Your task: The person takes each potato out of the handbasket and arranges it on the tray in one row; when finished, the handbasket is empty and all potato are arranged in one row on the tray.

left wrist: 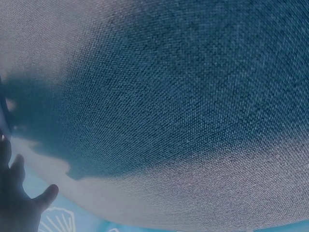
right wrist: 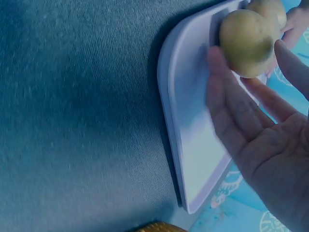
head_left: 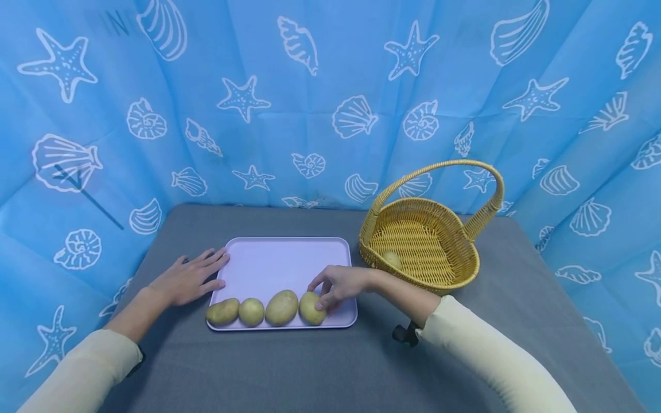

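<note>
Four potatoes line the near edge of a pale lilac tray point(head_left: 284, 252) in the head view: a long potato point(head_left: 223, 312) at the left end, a small round potato point(head_left: 251, 312), a larger oval potato point(head_left: 282, 308) and a right-end potato point(head_left: 312, 308). My right hand point(head_left: 338, 287) has thumb and fingers around the right-end potato, which the right wrist view shows as a yellowish potato point(right wrist: 246, 42) between the fingertips. My left hand point(head_left: 193, 278) lies with fingers spread across the tray's left rim. In the left wrist view that hand point(left wrist: 19, 198) shows dark at the lower left.
A woven basket point(head_left: 472, 269) with a tall arched handle point(head_left: 444, 165) stands right of the tray, behind my right forearm. One potato point(head_left: 392, 259) lies inside it. Grey cloth point(head_left: 258, 373) covers the table, and a blue shell-patterned curtain point(head_left: 330, 74) hangs behind and at the sides.
</note>
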`<control>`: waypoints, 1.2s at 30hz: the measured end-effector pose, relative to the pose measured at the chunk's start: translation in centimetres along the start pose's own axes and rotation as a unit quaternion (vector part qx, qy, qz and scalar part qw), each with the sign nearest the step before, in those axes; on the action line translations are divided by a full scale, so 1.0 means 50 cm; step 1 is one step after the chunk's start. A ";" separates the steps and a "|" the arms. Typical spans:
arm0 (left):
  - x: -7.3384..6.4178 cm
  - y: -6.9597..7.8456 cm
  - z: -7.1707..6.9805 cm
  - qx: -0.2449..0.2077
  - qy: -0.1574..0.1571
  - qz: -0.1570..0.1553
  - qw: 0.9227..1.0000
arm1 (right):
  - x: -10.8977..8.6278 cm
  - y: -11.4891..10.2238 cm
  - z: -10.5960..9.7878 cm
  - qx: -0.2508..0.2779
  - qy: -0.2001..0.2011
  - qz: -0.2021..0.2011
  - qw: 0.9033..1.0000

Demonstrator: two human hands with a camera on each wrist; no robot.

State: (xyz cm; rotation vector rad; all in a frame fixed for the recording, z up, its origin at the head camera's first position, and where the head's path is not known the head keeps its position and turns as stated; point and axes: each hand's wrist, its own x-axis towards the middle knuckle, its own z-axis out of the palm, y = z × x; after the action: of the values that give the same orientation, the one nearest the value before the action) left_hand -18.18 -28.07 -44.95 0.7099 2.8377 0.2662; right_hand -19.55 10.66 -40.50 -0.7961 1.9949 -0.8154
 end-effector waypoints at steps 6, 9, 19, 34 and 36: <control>0.005 -0.006 0.006 0.004 -0.011 -0.008 1.000 | -0.032 -0.006 -0.035 -0.076 -0.011 -0.029 0.997; 0.002 0.000 -0.004 0.011 -0.012 -0.004 1.000 | -0.058 -0.016 -0.061 -0.064 -0.016 -0.027 0.997; -0.003 0.009 -0.011 0.010 -0.007 0.000 1.000 | -0.164 -0.023 -0.158 -0.086 0.037 -0.027 0.995; -0.005 0.012 -0.013 0.007 -0.008 0.003 1.000 | -0.243 0.066 -0.254 -0.053 0.024 0.031 0.998; -0.005 0.013 -0.013 0.006 -0.009 0.001 1.000 | -0.242 0.075 -0.261 -0.057 0.015 0.046 0.997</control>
State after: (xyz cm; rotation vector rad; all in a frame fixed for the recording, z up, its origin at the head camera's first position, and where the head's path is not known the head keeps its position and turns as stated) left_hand -17.81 -27.72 -44.16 0.7138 2.8250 0.2424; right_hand -25.94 25.48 -32.08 -0.7543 2.1026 -0.6693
